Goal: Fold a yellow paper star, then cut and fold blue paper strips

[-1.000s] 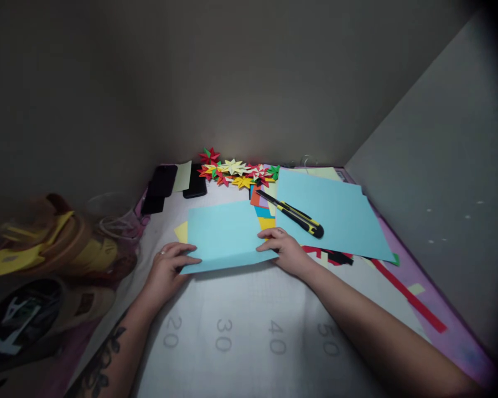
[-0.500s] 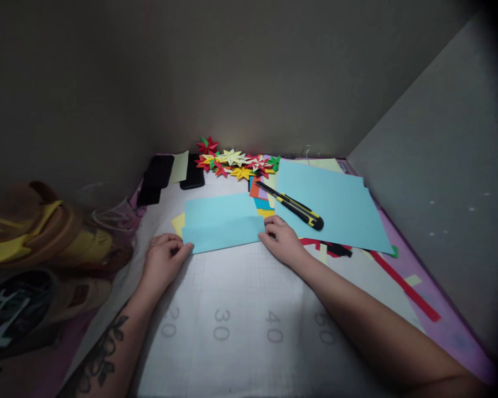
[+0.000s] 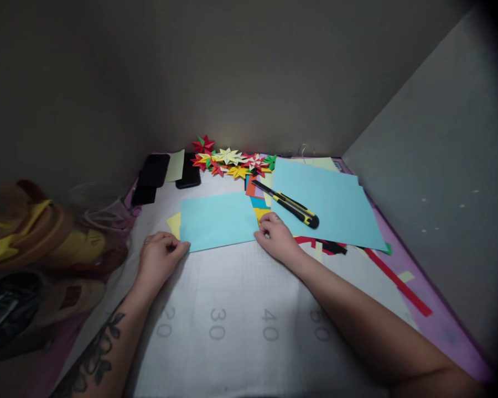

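Note:
A light blue sheet of paper [image 3: 218,221] lies in front of me, its near part folded up over the rest. My left hand [image 3: 160,254] pinches the near left corner between thumb and curled fingers. At the right edge, my right hand [image 3: 277,237] is closed on the paper's near corner. A yellow piece of paper [image 3: 174,224] pokes out from under the left side. Just beyond my right hand, a black and yellow utility knife [image 3: 292,207] rests on larger light blue sheets [image 3: 336,207].
Folded paper stars [image 3: 230,157] in several colours line the back. Two dark phone-like slabs flank a pale yellow paper [image 3: 175,167] at back left. Paper scraps and a red strip [image 3: 402,284] lie right. A brown and yellow container [image 3: 62,232] stands left. Walls enclose the back and right.
The whole view has shifted slightly, with things appearing a little further left. The folded part of the blue paper looks flatter, its upper edge less distinct. Both hands keep hold of the corners.

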Demonstrator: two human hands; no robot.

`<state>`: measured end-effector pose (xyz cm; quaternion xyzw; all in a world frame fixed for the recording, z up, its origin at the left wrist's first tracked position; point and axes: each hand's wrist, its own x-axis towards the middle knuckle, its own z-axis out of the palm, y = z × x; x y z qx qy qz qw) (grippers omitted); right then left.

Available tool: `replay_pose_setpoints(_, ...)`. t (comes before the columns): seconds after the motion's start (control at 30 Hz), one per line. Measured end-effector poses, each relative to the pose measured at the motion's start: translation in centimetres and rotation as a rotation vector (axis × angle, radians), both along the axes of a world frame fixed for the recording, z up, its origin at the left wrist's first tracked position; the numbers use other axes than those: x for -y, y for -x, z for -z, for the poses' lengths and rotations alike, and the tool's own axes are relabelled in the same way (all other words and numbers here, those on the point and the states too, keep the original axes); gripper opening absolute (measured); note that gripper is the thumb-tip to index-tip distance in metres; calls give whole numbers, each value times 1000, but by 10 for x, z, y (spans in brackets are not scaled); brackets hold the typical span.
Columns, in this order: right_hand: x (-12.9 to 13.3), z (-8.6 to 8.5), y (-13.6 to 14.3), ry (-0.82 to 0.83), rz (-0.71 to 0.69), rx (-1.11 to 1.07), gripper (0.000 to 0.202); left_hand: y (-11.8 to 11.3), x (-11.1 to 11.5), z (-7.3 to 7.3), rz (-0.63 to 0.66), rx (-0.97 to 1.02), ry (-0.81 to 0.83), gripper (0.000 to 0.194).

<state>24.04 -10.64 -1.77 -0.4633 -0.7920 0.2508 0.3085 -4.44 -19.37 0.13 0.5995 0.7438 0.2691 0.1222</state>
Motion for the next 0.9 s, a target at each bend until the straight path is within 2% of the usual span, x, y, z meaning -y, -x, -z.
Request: replay_pose_setpoints(0.9, 2, -2, 0, -34, -36, 6, 20, 3, -1, 0, 23, 22, 11, 28)
